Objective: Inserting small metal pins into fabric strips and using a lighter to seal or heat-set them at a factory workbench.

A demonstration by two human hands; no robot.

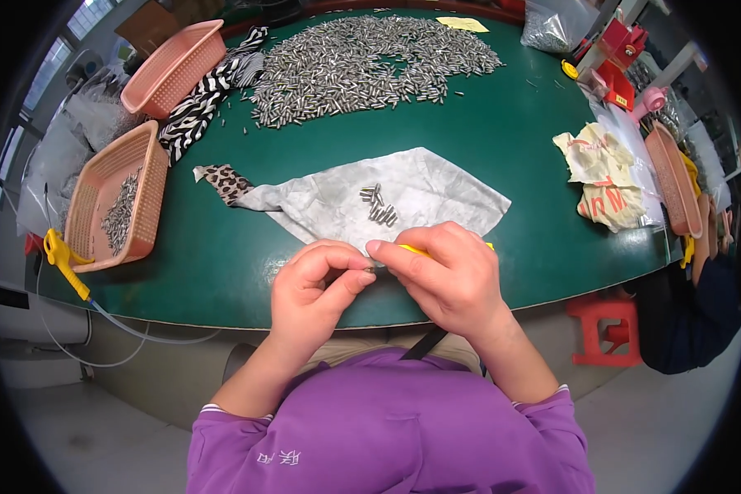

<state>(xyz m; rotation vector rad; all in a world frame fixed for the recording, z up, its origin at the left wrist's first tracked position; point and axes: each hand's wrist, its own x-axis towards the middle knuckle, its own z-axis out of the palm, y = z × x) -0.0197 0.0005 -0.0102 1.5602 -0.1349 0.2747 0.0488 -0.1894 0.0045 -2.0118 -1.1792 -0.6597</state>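
My left hand (pixel 311 288) pinches a small metal pin (pixel 370 269) between thumb and fingertips, close to the table's front edge. Beside it, my right hand (pixel 453 276) is closed around a slim yellow tool (pixel 413 249); its working end and exact kind are hidden by the fingers. The two hands nearly touch, with the right fingertips just above the pin. Beyond them lies a grey-white cloth (pixel 329 198) spread on the green table (pixel 222 288). A little heap of short silvery metal pins (pixel 379 206) rests on that cloth.
A broad pile of metal pins (pixel 346 70) covers the far table. At left stand two pink baskets (pixel 150 198), a zebra-striped cloth (pixel 193 111) and a yellow air gun (pixel 62 259) with a hose. Crumpled printed cloth (pixel 605 181) lies right; a red stool (pixel 605 329) and another person are beyond.
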